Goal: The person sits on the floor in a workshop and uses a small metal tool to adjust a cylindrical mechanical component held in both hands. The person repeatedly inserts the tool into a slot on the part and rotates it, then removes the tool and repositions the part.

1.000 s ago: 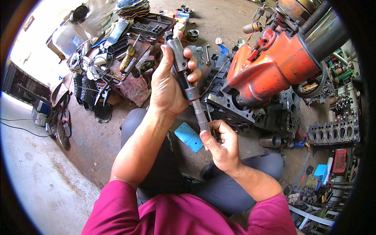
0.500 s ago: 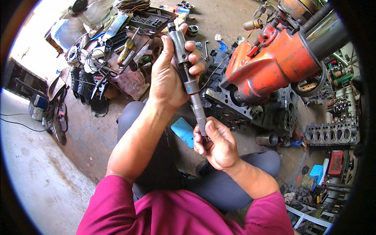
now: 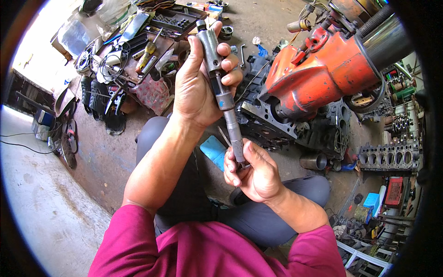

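Observation:
My left hand (image 3: pixel 194 94) is wrapped around the thick metal cylinder at the upper end of a long micrometer (image 3: pixel 226 102). The micrometer slants down to the right, with a small blue mark on its collar. At its lower end, my right hand (image 3: pixel 259 177) pinches the knurled thimble between thumb and fingers. Beside the thimble, a thin pointed metal piece (image 3: pixel 224 136) sticks up from the right fingers; its lower part is hidden. Under the hands, a light blue flat object (image 3: pixel 212 152) lies on the floor next to my legs.
A large orange machine head (image 3: pixel 323 69) stands over a dark engine block (image 3: pixel 263 117) at front right. Cluttered tools and a parts tray (image 3: pixel 173 23) lie at front left. To the right are a metal cylinder sleeve (image 3: pixel 314 161) and another engine block (image 3: pixel 387 159).
My right fingers have shifted around the micrometer's lower end, and the thin pointed piece now shows beside it. My left hand keeps its hold.

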{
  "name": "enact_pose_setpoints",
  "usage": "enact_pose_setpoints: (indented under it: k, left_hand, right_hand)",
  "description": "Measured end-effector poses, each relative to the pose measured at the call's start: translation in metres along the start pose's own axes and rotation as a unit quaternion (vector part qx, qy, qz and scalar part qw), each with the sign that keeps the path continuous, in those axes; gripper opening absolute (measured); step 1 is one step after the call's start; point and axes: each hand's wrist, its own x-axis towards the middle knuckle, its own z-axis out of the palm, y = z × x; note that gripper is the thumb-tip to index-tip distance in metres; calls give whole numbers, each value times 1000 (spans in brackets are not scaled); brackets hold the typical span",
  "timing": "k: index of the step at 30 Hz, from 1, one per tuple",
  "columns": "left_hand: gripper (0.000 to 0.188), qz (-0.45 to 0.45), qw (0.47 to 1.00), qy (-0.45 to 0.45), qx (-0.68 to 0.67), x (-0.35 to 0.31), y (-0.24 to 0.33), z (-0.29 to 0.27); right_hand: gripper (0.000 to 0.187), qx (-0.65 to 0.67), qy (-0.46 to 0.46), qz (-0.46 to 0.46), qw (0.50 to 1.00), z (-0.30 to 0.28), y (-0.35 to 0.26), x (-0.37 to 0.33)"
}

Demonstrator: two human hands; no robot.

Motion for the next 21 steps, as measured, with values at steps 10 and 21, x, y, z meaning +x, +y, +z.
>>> enact_pose_setpoints:
  k: [10,21]
  left_hand:
    - [58,-4,1000,-18,-12,-1,1,1]
    - [58,-12,999,-22,-23,-2,2,2]
  right_hand:
    - [38,2,-7,-2,1000,3,-1,-1]
    - [45,-50,-5,0,999,0,-1,-2]
